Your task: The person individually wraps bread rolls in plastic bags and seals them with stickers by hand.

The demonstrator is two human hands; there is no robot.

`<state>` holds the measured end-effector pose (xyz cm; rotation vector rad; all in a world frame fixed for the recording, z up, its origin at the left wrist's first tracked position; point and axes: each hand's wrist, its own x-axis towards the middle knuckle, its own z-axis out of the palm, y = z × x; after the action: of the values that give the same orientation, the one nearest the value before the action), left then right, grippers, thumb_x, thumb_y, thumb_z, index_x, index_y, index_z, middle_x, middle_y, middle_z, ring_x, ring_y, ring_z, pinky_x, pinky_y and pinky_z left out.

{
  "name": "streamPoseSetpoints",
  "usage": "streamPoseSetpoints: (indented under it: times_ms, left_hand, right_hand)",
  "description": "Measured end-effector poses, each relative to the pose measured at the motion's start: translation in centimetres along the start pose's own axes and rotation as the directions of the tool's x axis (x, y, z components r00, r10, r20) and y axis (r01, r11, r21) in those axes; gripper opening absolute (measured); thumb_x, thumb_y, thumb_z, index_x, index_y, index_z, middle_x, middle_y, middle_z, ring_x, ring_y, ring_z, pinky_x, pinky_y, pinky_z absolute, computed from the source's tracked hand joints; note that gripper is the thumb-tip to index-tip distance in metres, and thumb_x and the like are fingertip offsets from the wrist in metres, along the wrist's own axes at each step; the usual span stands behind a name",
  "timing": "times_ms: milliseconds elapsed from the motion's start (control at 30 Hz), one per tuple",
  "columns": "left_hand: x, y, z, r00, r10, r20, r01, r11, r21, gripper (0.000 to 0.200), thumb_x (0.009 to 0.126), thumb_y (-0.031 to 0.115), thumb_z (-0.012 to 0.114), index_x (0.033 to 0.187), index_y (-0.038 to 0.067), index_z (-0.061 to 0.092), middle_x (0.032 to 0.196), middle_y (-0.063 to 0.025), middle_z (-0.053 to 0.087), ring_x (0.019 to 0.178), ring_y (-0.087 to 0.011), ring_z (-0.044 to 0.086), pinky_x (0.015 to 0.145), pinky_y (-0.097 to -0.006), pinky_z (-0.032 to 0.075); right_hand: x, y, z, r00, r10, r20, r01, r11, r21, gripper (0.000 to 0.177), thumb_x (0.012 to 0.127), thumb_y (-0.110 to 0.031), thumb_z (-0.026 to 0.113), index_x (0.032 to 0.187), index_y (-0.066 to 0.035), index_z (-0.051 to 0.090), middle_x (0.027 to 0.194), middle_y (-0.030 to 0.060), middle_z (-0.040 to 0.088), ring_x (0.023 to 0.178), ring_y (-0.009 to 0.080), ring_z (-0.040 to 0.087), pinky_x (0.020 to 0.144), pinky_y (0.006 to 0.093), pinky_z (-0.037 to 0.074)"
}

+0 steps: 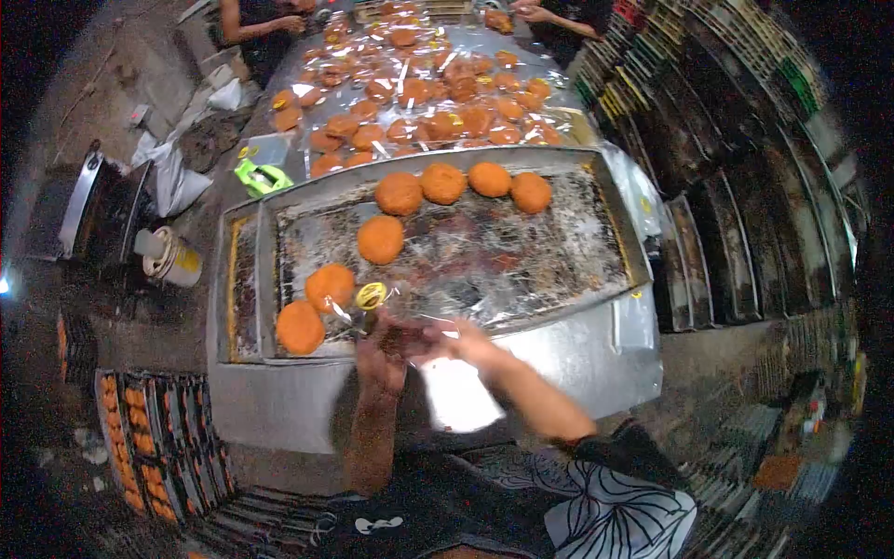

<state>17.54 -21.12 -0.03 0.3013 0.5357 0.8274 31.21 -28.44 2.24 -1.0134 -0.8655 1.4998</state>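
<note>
A clear plastic wrapper (371, 296) with a round yellow label is gripped in the closed left hand (380, 354) and pinched by the right hand (463, 343), at the near edge of a metal tray (615, 233). Seven round orange cakes (381, 239) are spread on its crumpled film. Filled racks (140, 438) are seen left, wrapped cakes (419, 112) beyond, stacked trays (726, 252) right.

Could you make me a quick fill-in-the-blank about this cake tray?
1. The tray holds ___ orange cakes.
2. Its far row has ___ cakes.
3. The left hand and right hand hold a wrapper at the tray's ___ edge.
Missing: seven; four; near.
</note>
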Motion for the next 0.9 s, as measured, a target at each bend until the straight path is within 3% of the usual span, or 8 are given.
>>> streamPoseSetpoints:
  times_ms: [67, 200, 300, 367, 467, 567, 800, 900]
  left_hand:
    - [-0.4, 2.6, -1.6, 0.965, 0.252, -0.075, -0.242, 0.963, 0.121, 0.035, 0.084, 0.015, 0.045, 0.116, 0.004, 0.037, 0.085, -0.0026, 0.053, 0.077, -0.0163, 0.052, 0.075, -0.0306, 0.043]
    - [-3.1, 7.2, -0.8, 0.906, 0.370, -0.203, -0.374, 0.927, 0.021, 0.037, 0.082, 0.018, 0.045, 0.117, 0.007, 0.037, 0.101, -0.0081, 0.050, 0.094, -0.0201, 0.048, 0.081, -0.0421, 0.040]
    - [-4.6, 9.9, -0.9, 0.870, 0.373, -0.324, -0.405, 0.914, -0.035, 0.043, 0.080, 0.022, 0.046, 0.118, 0.008, 0.035, 0.108, -0.0099, 0.044, 0.102, -0.0243, 0.044, 0.085, -0.0481, 0.037]
    - [-4.3, 11.0, -2.5, 0.825, 0.435, -0.361, -0.507, 0.852, -0.130, 0.046, 0.079, 0.024, 0.046, 0.121, 0.009, 0.033, 0.108, -0.0103, 0.043, 0.103, -0.0263, 0.043, 0.086, -0.0488, 0.038]
    - [-3.0, 9.8, -2.6, 0.819, 0.438, -0.371, -0.523, 0.835, -0.170, 0.043, 0.079, 0.022, 0.046, 0.119, 0.009, 0.035, 0.113, -0.0119, 0.041, 0.102, -0.0276, 0.044, 0.085, -0.0492, 0.039]
    - [-0.9, 4.4, -1.7, 0.803, 0.585, -0.117, -0.573, 0.811, 0.118, 0.044, 0.079, 0.022, 0.044, 0.120, 0.009, 0.034, 0.118, -0.0150, 0.039, 0.103, -0.0286, 0.044, 0.086, -0.0496, 0.038]
    - [-4.4, -4.5, 2.1, 0.992, -0.035, 0.118, 0.059, 0.976, -0.208, 0.050, 0.077, 0.032, 0.044, 0.115, 0.001, 0.038, 0.112, -0.0177, 0.045, 0.101, -0.0279, 0.045, 0.086, -0.0375, 0.038]
    - [-7.1, -3.4, 8.2, 0.977, -0.074, -0.201, 0.061, 0.996, -0.072, 0.051, 0.078, 0.039, 0.045, 0.112, 0.001, 0.041, 0.108, -0.0145, 0.047, 0.096, -0.0252, 0.048, 0.083, -0.0349, 0.039]
  right_hand:
    - [4.9, -4.0, -6.2, 0.963, -0.217, -0.160, 0.016, 0.638, -0.770, 0.034, 0.071, -0.025, 0.062, 0.094, -0.002, 0.057, 0.088, 0.0122, 0.059, 0.087, 0.0257, 0.054, 0.078, 0.0357, 0.042]
    - [15.1, -3.5, -25.1, 0.808, -0.520, -0.276, -0.471, -0.288, -0.834, 0.071, 0.069, -0.038, 0.062, 0.128, -0.021, 0.028, 0.130, 0.0142, 0.028, 0.108, 0.0403, 0.038, 0.090, 0.0458, 0.032]
    - [12.8, -2.1, -20.4, 0.830, -0.357, -0.428, -0.523, -0.233, -0.820, 0.070, 0.068, -0.038, 0.063, 0.127, -0.018, 0.032, 0.128, 0.0151, 0.031, 0.106, 0.0359, 0.041, 0.089, 0.0444, 0.033]
    - [9.0, -0.3, -16.5, 0.851, -0.356, -0.386, -0.210, 0.443, -0.871, 0.067, 0.068, -0.035, 0.064, 0.123, -0.009, 0.037, 0.121, 0.0173, 0.040, 0.104, 0.0346, 0.043, 0.086, 0.0439, 0.034]
    - [2.2, 0.2, -0.4, 0.540, -0.839, -0.065, 0.141, 0.166, -0.976, 0.058, 0.056, -0.019, 0.070, 0.107, -0.002, 0.049, 0.093, 0.0131, 0.054, 0.091, 0.0295, 0.048, 0.081, 0.0379, 0.034]
    - [-0.7, -2.5, 6.3, 0.665, -0.736, 0.127, 0.219, 0.030, -0.975, 0.083, 0.048, -0.022, 0.073, 0.119, 0.001, 0.038, 0.101, 0.0156, 0.051, 0.086, 0.0316, 0.047, 0.076, 0.0413, 0.036]
    - [-5.1, 1.1, 6.8, 0.694, -0.597, -0.403, -0.150, 0.427, -0.892, 0.085, 0.059, -0.027, 0.071, 0.126, -0.001, 0.025, 0.087, 0.0169, 0.055, 0.075, 0.0318, 0.051, 0.064, 0.0370, 0.044]
    - [-4.9, 1.0, 5.7, 0.416, -0.822, -0.389, 0.328, 0.534, -0.779, 0.057, 0.070, -0.026, 0.063, 0.119, -0.007, 0.040, 0.079, 0.0141, 0.057, 0.073, 0.0288, 0.055, 0.061, 0.0354, 0.045]
